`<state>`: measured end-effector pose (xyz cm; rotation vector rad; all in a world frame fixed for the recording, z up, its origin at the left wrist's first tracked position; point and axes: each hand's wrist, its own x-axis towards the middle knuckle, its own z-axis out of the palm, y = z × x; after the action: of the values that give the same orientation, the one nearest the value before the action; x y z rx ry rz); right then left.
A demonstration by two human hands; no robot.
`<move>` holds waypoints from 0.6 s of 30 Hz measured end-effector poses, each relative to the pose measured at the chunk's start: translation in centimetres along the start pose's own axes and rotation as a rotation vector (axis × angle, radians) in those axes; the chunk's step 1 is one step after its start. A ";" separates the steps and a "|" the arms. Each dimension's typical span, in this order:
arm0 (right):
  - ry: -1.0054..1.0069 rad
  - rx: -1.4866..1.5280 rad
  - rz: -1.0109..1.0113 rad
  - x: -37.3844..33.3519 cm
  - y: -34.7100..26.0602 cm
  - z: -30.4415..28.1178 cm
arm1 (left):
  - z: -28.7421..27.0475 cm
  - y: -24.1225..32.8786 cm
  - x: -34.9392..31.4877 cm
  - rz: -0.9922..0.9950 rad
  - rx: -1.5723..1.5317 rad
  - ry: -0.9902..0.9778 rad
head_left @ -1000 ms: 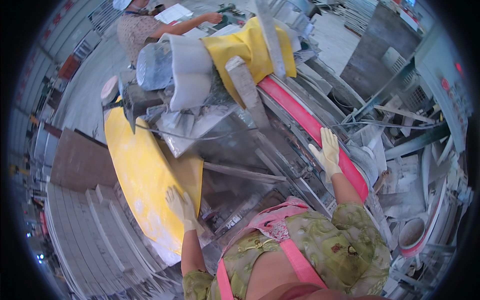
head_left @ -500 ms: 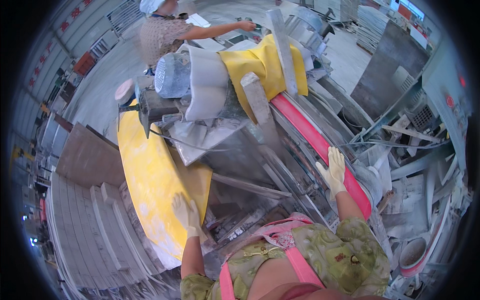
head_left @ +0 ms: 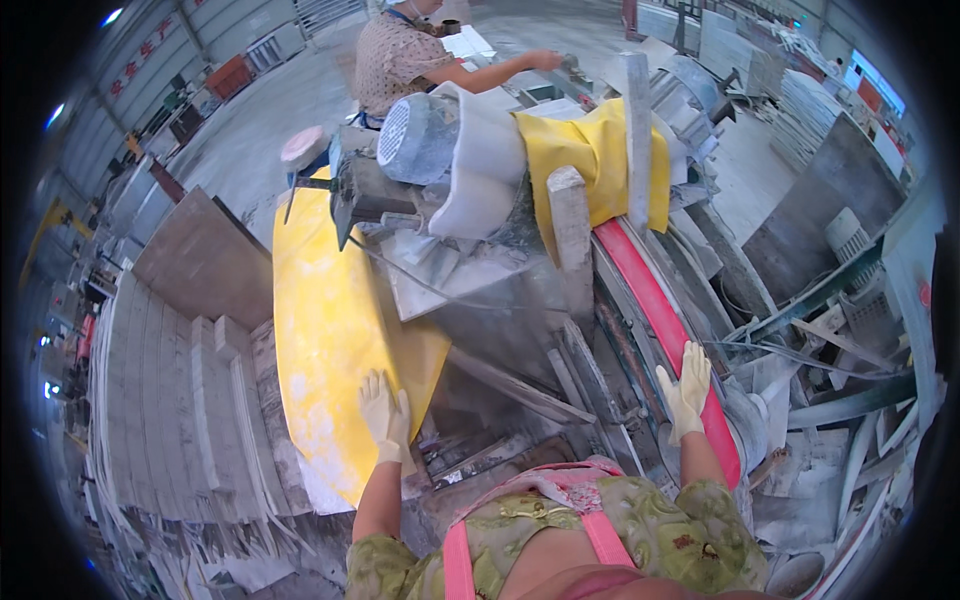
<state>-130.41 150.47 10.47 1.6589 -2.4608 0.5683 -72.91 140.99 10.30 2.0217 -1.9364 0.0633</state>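
Note:
Both my hands wear cream rubber gloves. With fingers stretched out, my left hand (head_left: 384, 412) lies over the near right part of a long yellow sheet (head_left: 325, 330), which is dusted with white; whether the palm presses on it I cannot tell. My right hand (head_left: 687, 392), thumb apart from the fingers, is at the left edge of a red belt-like strip (head_left: 650, 285) running along a dusty machine. Contact there is also unclear. Neither hand holds anything. Farther off, another yellow cover (head_left: 580, 155) drapes over the machine behind two upright grey bars.
A grey motor (head_left: 418, 138) and white padding (head_left: 490, 165) sit ahead. Long grey slabs (head_left: 150, 400) are stacked at left. Across the machine, a co-worker (head_left: 405, 60) reaches rightward. Scrap boards and a dark panel (head_left: 822, 205) crowd the right.
My view has turned, so the machine and yellow sheet appear farther right. My right hand appears lower along the red strip. Both hands remain open.

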 end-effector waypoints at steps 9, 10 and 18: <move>0.014 -0.004 -0.005 0.0 -0.2 -0.1 | 0.1 -0.1 -0.2 0.020 -0.034 0.035; 0.031 0.011 -0.017 0.0 -0.2 -0.2 | 0.1 0.0 -0.2 0.028 -0.051 0.037; 0.026 0.022 -0.023 0.0 0.1 0.0 | -0.8 0.4 -0.1 0.017 -0.057 0.019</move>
<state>-130.49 150.49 10.41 1.6745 -2.4230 0.6121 -73.20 141.29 11.08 1.9611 -1.9223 0.0319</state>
